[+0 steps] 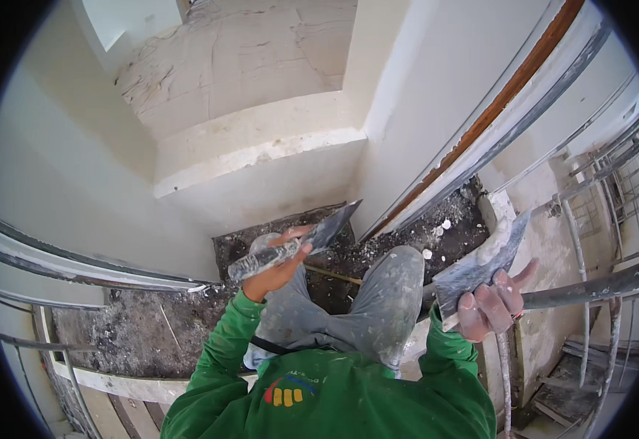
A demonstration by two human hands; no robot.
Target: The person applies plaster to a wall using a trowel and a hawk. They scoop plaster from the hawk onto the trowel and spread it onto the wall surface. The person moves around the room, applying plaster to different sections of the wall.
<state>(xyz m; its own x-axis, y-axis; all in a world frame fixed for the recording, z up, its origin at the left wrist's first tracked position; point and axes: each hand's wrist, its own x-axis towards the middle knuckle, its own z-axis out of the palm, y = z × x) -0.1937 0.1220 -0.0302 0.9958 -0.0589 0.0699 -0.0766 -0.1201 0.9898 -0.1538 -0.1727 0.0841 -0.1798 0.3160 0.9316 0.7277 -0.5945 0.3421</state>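
My left hand grips a putty knife smeared with pale material, its dark flat blade pointing up and to the right above my knees. My right hand is wrapped round a wide flat metal blade at the right. A lump of white putty lies along that blade's upper edge. My legs, in paint-spotted grey trousers, are bent beneath both tools.
Ahead is a low ledge between pale walls. A brown vertical strip runs down the right wall. Below lies a dirty dark ledge floor with white debris. Metal scaffolding bars stand at the right and left.
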